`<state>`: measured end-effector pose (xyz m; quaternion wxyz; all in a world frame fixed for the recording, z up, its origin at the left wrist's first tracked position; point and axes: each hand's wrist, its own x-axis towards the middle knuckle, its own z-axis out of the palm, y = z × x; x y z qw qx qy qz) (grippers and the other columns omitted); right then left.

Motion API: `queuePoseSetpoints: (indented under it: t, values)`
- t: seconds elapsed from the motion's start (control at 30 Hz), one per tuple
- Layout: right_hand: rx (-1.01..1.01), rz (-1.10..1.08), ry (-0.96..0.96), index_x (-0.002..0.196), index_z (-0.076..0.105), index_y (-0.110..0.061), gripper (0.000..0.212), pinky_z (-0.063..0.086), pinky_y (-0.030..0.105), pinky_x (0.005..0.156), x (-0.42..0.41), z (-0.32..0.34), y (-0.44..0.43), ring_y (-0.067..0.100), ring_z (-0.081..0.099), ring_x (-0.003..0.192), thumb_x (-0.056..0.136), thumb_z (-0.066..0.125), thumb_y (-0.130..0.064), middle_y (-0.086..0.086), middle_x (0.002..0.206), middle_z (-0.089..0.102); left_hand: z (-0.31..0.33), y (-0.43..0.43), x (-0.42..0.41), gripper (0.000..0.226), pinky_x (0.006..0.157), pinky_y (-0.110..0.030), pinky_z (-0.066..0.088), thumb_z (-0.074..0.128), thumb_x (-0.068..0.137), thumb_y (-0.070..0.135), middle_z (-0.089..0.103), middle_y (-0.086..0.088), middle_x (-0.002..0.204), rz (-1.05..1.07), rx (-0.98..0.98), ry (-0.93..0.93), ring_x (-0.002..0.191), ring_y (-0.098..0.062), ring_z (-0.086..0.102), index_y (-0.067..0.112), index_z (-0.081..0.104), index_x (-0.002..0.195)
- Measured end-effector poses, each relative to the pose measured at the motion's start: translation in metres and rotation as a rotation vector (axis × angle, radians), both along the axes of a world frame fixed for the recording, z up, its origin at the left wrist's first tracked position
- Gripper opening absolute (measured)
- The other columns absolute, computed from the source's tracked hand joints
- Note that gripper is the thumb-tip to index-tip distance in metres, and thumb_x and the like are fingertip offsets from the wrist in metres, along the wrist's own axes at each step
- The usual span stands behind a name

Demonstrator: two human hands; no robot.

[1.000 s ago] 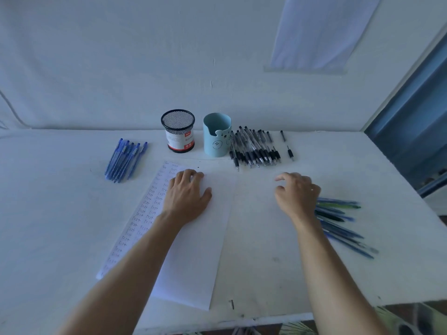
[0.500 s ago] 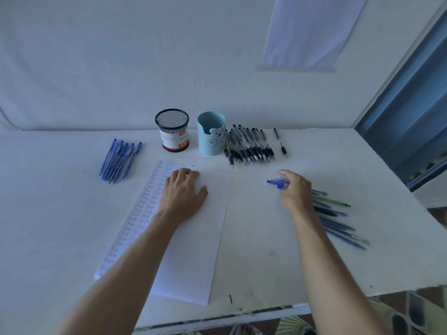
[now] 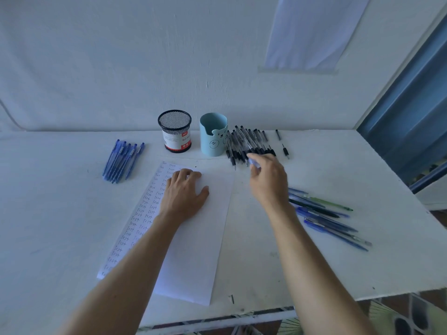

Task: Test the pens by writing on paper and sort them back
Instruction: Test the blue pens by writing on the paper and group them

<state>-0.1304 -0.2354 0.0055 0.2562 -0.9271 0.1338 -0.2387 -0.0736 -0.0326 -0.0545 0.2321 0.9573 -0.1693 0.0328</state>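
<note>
Paper [image 3: 193, 250] lies flat on the white table [image 3: 60, 226], its left columns filled with the handwritten word "Test" repeated row after row, the right part blank. Left hand [image 3: 185, 195] rests palm down on the upper part of the sheet, fingers spread and gripping nothing. Right hand [image 3: 267, 182] hangs above the table just right of the sheet, fingers curled around a blue pen [image 3: 252, 162] whose end shows beyond the fingertips; motion blur makes it hard to tell which end of the pen that is.

At the back of the table stands a black mesh pen cup [image 3: 174, 131] with a white and red label inside; the print seems to begin "Ball P", though it is too small to read surely. Just beside it, to the right, is a light blue holder [image 3: 213, 134] with a bear face drawn on its front. Touching that holder's right side lies a row of black pens [image 3: 249, 146], with two short black pieces [image 3: 285, 151] a little apart from them. A neat group of blue pens [image 3: 123, 160] lies at the far left, well apart from the paper. Right of the right forearm, a loose fan of mixed pens [image 3: 324, 213], mostly blue with one green and one dark, is spread on the table.
</note>
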Motion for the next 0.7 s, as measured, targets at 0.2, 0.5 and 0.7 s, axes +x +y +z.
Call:
queuePoseSetpoints:
  t: [0.2,0.5,0.7]
  values:
    - [0.399,0.140,0.264,0.111,0.073,-0.012,0.025,0.041,0.012,0.082,0.011,-0.017,0.046,0.015,0.065,0.099,0.086,0.071,-0.015,0.003,0.105,0.072,-0.002,0.003,0.002,0.035,0.105,-0.038,0.030,0.051,0.093,0.017,0.057,-0.008,0.129,0.005,-0.123,0.016,0.126,-0.031,0.043,0.012,0.064,0.125]
    - [0.256,0.160,0.280,0.111,0.071,-0.016,0.032,0.047,0.031,0.087,0.015,-0.032,0.048,0.024,0.061,0.107,0.092,0.049,-0.004,0.006,0.116,0.066,-0.003,0.008,0.005,0.046,0.091,-0.021,0.030,0.039,0.085,-0.012,0.065,-0.007,0.119,0.096,-0.380,0.024,0.119,-0.026,0.050,0.009,0.071,0.111]
    - [-0.013,0.418,0.375,0.109,0.074,-0.039,0.044,0.042,0.037,0.095,0.010,-0.043,0.032,0.022,0.049,0.113,0.092,0.052,-0.005,-0.010,0.123,0.062,0.002,0.013,0.005,0.053,0.084,-0.024,0.035,0.036,0.081,-0.012,0.065,0.003,0.114,0.158,-0.453,0.034,0.111,-0.018,0.053,0.017,0.073,0.105]
